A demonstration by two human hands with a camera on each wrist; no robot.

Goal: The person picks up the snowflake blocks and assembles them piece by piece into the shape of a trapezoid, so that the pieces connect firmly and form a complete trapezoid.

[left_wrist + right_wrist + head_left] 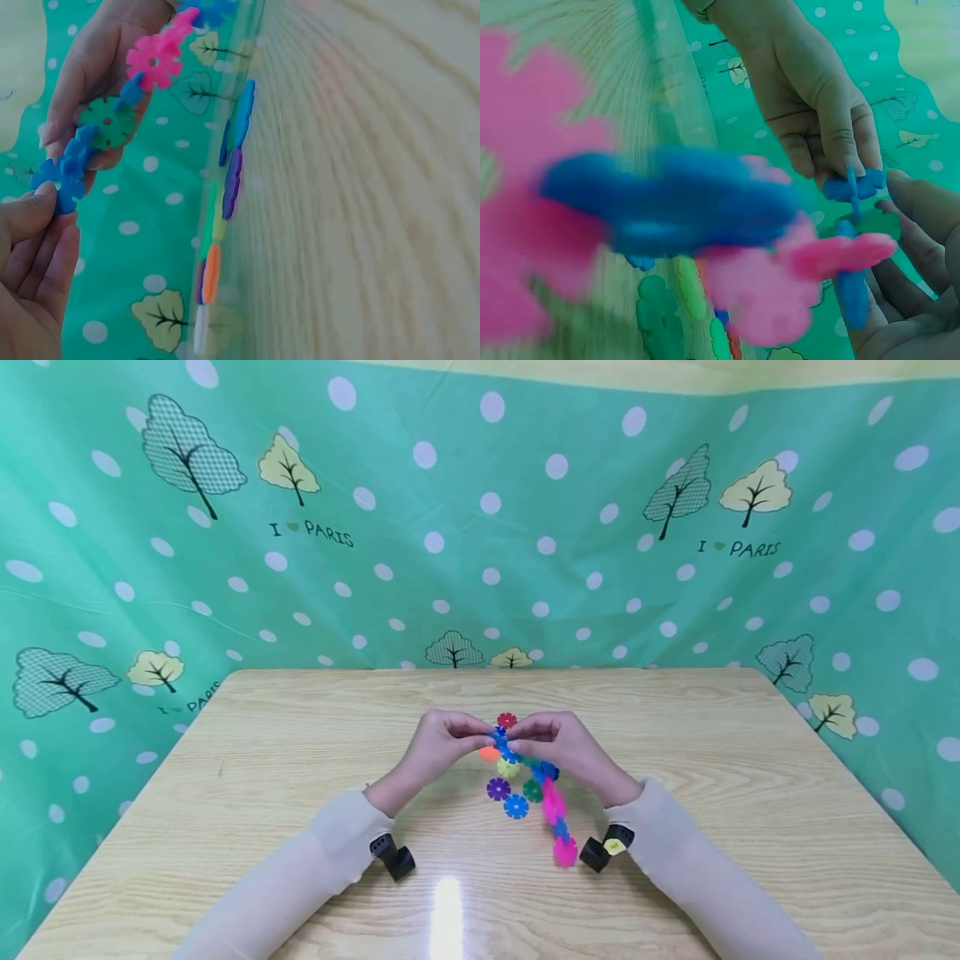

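A chain of slotted plastic flower discs hangs between both hands above the table. My left hand (438, 750) pinches the blue disc (66, 186) at the chain's upper end between thumb and fingers. Close to it, my right hand (566, 747) grips the chain by the blue pieces beside a green disc (107, 122). From there the chain drops toward me through pink discs (553, 802) and a small blue piece (561, 831) to a pink disc (566, 852) at the lower end. The right wrist view shows this lower part large and blurred.
Loose discs lie on the wooden table (300, 735) under the hands: red (507, 720), orange (489, 754), yellow-green (508, 767), purple (498, 789), blue (516, 807) and green (532, 790). A green patterned cloth (480, 543) hangs behind and beside the table.
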